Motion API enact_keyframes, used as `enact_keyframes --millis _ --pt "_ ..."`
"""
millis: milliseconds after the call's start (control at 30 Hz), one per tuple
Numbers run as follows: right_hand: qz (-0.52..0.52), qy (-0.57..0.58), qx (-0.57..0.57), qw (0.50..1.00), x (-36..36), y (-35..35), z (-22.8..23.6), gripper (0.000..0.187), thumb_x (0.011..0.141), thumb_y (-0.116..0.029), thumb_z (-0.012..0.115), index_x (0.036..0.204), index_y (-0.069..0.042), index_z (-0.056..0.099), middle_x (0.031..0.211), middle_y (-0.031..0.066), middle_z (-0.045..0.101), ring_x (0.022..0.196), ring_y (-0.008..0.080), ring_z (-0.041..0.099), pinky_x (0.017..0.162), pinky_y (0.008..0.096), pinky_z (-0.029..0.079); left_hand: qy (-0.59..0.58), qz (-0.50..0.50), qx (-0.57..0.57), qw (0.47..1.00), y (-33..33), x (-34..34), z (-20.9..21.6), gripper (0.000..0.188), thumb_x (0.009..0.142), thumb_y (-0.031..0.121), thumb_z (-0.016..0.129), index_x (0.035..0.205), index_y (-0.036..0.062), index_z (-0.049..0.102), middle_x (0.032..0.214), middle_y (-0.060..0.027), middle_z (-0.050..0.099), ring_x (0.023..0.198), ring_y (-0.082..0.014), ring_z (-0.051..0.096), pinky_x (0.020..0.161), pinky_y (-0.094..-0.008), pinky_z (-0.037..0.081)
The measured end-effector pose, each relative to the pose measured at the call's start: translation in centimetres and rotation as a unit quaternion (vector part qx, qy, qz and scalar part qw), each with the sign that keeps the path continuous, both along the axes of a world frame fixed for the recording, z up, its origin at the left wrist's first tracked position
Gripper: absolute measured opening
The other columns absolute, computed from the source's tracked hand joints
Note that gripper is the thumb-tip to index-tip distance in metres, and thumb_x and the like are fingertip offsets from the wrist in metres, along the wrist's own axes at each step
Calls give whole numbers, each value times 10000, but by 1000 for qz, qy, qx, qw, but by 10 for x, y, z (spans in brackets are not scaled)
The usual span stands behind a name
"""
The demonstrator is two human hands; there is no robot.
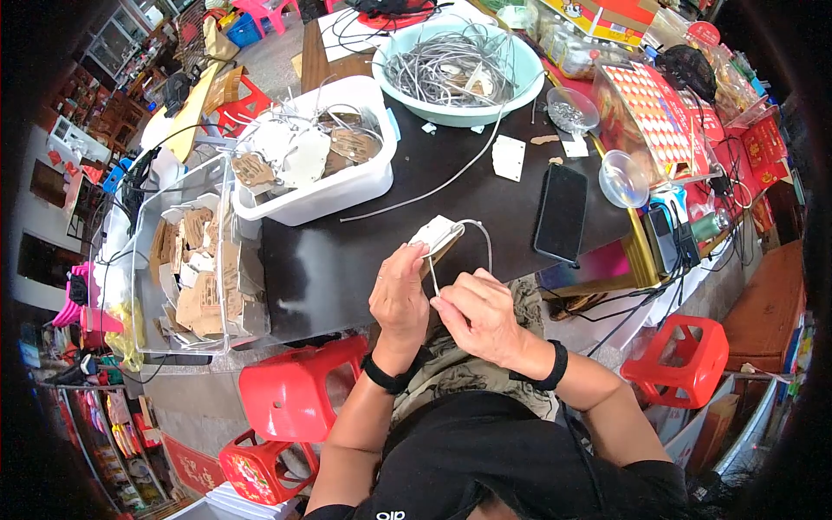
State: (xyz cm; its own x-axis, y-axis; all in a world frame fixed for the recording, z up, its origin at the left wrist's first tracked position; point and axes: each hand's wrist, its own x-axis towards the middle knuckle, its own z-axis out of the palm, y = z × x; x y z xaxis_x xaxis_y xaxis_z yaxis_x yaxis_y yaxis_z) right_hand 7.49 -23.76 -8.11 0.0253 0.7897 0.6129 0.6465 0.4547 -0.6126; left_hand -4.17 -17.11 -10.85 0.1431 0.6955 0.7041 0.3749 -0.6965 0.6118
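Over the near edge of the dark table, my left hand [399,290] is closed on a small white card [433,229] with brown edges. A pale grey cord [489,245] passes around the card and arcs out to its right. My right hand [482,316] is closed, with thumb and finger pinching a length of that cord just below the card. Part of the card is hidden behind the left fingers. Another grey cord [433,196] trails across the table from a pale green basin [446,113] heaped with similar cords.
A white tub [321,204] holds white and brown cards with cords. Left of it stands a clear bin [182,347] of cardboard pieces. A black phone [561,213], a loose white card [509,159] and a clear cup [624,179] lie right. Red stools [286,403] stand below.
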Motion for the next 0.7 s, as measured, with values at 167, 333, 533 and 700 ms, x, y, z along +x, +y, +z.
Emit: enact_keyframes --millis 167,333,533,700 --pt "95 -100 14 990 3 -2 1 125 739 -60 695 794 -39 584 701 64 489 628 226 531 597 356 385 -24 37 -72 996 1 -2 5 166 888 -8 582 1048 25 614 918 -113 670 837 -247 662 742 -317 515" --pt "-141 75 -68 985 31 9 13 323 784 -9 602 1093 7 510 1024 177 520 909 320 519 761 391 421 -41 27 -62 997 3 -5 5 187 867 -54 585 1026 39 617 910 -111 673 834 -234 666 732 -301 513" --pt "-1 -25 -207 978 65 59 0 552 881 -100 567 1396 -93 369 1110 158 584 1023 293 528 906 389 384 -40 5 -75 996 0 -7 2 113 910 -20 552 962 19 644 900 -89 682 804 -165 653 684 -259 496" --pt "149 571 -361 722 60 79 9 469 982 -312 485 1384 -128 328 1111 162 639 1016 205 598 878 330 434 -40 -29 -84 995 0 -11 2 193 827 -103 585 961 27 633 905 -115 680 826 -246 672 740 -302 521"
